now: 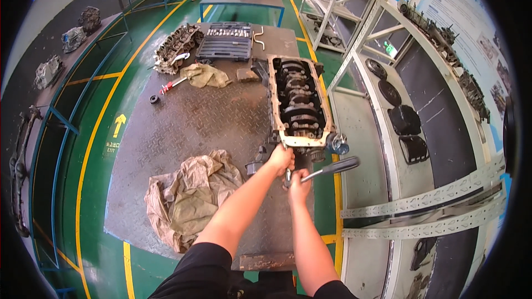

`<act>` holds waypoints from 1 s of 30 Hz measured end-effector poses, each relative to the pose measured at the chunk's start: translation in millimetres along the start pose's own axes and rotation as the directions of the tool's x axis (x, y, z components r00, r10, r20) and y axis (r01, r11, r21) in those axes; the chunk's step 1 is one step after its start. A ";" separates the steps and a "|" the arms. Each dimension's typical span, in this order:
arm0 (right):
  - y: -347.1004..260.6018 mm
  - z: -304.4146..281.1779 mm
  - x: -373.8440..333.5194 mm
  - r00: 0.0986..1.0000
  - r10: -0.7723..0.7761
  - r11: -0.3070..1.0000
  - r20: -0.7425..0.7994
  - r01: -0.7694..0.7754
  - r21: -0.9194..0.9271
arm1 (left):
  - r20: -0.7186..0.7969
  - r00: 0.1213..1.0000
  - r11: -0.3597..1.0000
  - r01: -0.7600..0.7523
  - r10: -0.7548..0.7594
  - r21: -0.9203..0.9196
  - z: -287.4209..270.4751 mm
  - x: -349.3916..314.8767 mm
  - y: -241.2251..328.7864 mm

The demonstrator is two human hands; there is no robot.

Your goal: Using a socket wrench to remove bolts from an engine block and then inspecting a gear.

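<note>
Grey metal engine block (298,99) sits upturned on checker-plate surface (188,127); left hand (281,159) clenched at its near end, right hand (300,180) fingers grasping black-handled ratchet wrench (331,168).

Bare-metal engine block (299,99) looks greasy and dull just past the left hand (281,159), ratchet (332,169) by the right hand (299,182) is shiny steel — table (188,122) is rough tread plate, rag (188,196) crumpled cloth.

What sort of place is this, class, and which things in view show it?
Probably an engine repair training workshop: an engine block on a steel bench, an open socket set, and engine parts on racks.
</note>
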State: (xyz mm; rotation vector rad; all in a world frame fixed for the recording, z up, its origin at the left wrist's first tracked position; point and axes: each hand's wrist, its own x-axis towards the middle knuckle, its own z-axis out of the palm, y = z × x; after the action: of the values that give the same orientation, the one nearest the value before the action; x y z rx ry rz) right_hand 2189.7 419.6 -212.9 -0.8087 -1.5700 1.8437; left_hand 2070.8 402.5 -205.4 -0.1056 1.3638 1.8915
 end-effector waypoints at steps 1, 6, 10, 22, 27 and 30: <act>14.1 -11.3 7.2 0.939 -0.319 0.885 0.131 0.344 -0.314 | 0.079 0.996 0.991 0.045 -0.035 -0.128 3.2 1.6 -0.8; -8.8 18.6 -5.1 0.999 -0.028 0.988 0.025 0.031 -0.153 | 0.040 0.999 1.000 0.011 -0.012 0.030 -5.9 0.0 8.2; -9.8 9.7 -4.3 0.954 0.296 0.911 -0.045 -0.267 0.315 | 0.063 0.997 0.999 0.051 -0.050 -0.011 -0.6 -1.5 8.0; 1.4 17.1 -4.6 0.954 -0.269 0.919 0.135 0.296 -0.262 | 0.360 0.933 0.946 0.133 -0.019 -0.296 -41.3 -8.1 -3.5; -26.4 16.2 1.3 0.948 0.316 0.901 0.028 -0.309 0.303 | 0.403 0.915 0.925 0.161 -0.010 -0.343 -35.4 -25.2 -12.7; 21.3 -24.6 30.0 0.996 -0.038 0.999 0.077 0.041 -0.034 | 0.352 0.934 0.909 0.097 0.058 -0.406 -26.9 -9.6 -31.8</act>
State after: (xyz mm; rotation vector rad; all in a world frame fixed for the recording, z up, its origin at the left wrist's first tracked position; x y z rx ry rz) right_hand 2188.1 455.1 -239.4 -0.7256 -1.6592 1.8431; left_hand 2087.6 378.6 -236.5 0.0139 0.6979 2.0399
